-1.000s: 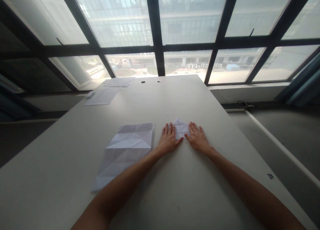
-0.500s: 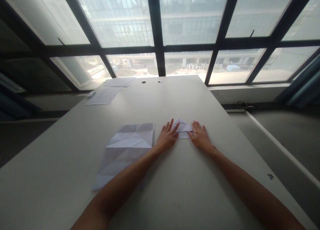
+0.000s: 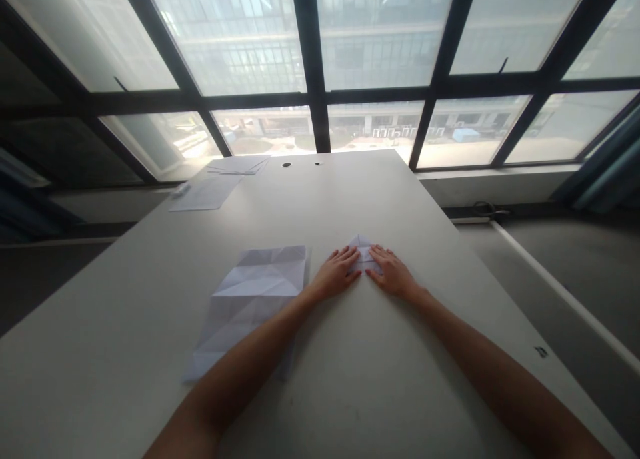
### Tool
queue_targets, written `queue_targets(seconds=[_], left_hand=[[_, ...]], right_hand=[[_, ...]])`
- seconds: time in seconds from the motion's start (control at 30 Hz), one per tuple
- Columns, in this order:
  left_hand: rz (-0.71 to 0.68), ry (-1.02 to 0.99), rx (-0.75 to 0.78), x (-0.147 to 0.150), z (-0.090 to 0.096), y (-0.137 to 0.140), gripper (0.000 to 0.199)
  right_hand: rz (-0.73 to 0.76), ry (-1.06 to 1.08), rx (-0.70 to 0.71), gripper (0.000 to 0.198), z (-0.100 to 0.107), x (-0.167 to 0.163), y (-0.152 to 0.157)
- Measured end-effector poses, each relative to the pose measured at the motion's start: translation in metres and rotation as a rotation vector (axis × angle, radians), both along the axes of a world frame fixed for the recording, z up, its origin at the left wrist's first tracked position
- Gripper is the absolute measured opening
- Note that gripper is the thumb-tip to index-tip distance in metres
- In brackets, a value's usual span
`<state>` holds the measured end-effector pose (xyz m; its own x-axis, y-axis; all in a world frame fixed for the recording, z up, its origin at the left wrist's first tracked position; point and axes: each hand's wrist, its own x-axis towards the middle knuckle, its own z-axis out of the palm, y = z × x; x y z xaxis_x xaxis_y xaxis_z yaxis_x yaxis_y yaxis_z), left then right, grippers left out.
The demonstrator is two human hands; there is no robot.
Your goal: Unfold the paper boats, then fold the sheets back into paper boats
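A small folded sheet of white paper (image 3: 363, 253) lies on the white table (image 3: 350, 199), its pointed top facing the window. My left hand (image 3: 339, 272) rests flat on the left part of this paper, fingers stretched out. Mirroring it, my right hand (image 3: 393, 271) lies over the right part with its fingers extended. Both hands cover much of the paper, and their fingertips are close together near its middle. Left of my left hand is a larger creased white sheet (image 3: 265, 272), partly hidden under my left forearm.
At the far left of the table are more white papers (image 3: 207, 191), with a small blurred object (image 3: 181, 190) at their edge. Two dark holes, one a cable hole (image 3: 287, 164), sit near the far edge. Beyond stand large windows. A dark mark (image 3: 541, 352) is near the right edge.
My two hands have moved inward toward each other over the folded paper. Less of it shows between them now, and its side parts look turned in. The creased sheet stays in place.
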<state>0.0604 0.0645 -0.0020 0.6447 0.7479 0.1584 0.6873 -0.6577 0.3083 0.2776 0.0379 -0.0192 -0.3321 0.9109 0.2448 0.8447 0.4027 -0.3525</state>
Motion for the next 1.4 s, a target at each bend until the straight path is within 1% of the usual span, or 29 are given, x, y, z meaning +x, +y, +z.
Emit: queue_targets(seconds=[0.17, 0.27, 0.4, 0.47, 0.6, 0.67, 0.77, 0.87, 0.97, 1.03, 1.1, 1.17, 1.23, 1.33, 1.4], left_hand=[[0.017, -0.052, 0.027, -0.001, 0.000, 0.004, 0.057], [0.018, -0.079, 0.046, 0.000, 0.004, 0.003, 0.056], [0.079, -0.101, 0.038, 0.002, 0.010, 0.000, 0.052], [0.114, -0.118, 0.046, 0.002, 0.011, -0.002, 0.045], [0.192, -0.142, 0.086, 0.000, 0.013, -0.003, 0.023], [0.249, -0.153, 0.097, -0.001, 0.014, -0.003, 0.017], [0.333, -0.234, 0.139, -0.004, 0.016, -0.004, 0.017], [0.384, -0.414, 0.220, -0.004, 0.017, -0.005, 0.019], [0.395, -0.665, 0.250, -0.003, 0.017, -0.003, 0.018], [0.405, -0.805, 0.230, -0.003, 0.015, 0.001, 0.017], [0.438, -0.898, 0.185, -0.004, 0.013, 0.005, 0.019], [0.454, -0.964, 0.118, -0.004, 0.009, 0.009, 0.022], [0.421, -1.007, 0.047, -0.004, 0.007, 0.012, 0.026], [0.345, -1.014, -0.023, -0.001, 0.008, 0.012, 0.032], [0.318, -0.986, -0.005, 0.000, 0.011, 0.010, 0.029]], right_hand=[[-0.012, 0.042, 0.011, 0.060, 0.005, 0.001, 0.001], [-0.033, 0.067, 0.034, 0.056, 0.010, -0.001, 0.000], [-0.074, 0.069, 0.064, 0.049, 0.013, -0.004, -0.003], [-0.101, 0.072, 0.094, 0.040, 0.015, -0.004, -0.005], [-0.150, 0.092, 0.143, 0.019, 0.014, -0.002, -0.005], [-0.174, 0.132, 0.170, 0.016, 0.013, 0.000, -0.003], [-0.200, 0.286, 0.279, 0.021, 0.011, 0.004, 0.000], [-0.249, 0.559, 0.378, 0.024, 0.011, 0.006, 0.002], [-0.318, 0.827, 0.365, 0.027, 0.013, 0.006, 0.002], [-0.349, 0.964, 0.319, 0.031, 0.013, 0.006, 0.003], [-0.363, 1.062, 0.264, 0.033, 0.011, 0.006, 0.004], [-0.369, 1.113, 0.237, 0.033, 0.009, 0.007, 0.006], [-0.383, 1.120, 0.256, 0.033, 0.007, 0.009, 0.009], [-0.438, 1.077, 0.331, 0.034, 0.006, 0.013, 0.012], [-0.468, 1.037, 0.395, 0.034, 0.008, 0.015, 0.011]])
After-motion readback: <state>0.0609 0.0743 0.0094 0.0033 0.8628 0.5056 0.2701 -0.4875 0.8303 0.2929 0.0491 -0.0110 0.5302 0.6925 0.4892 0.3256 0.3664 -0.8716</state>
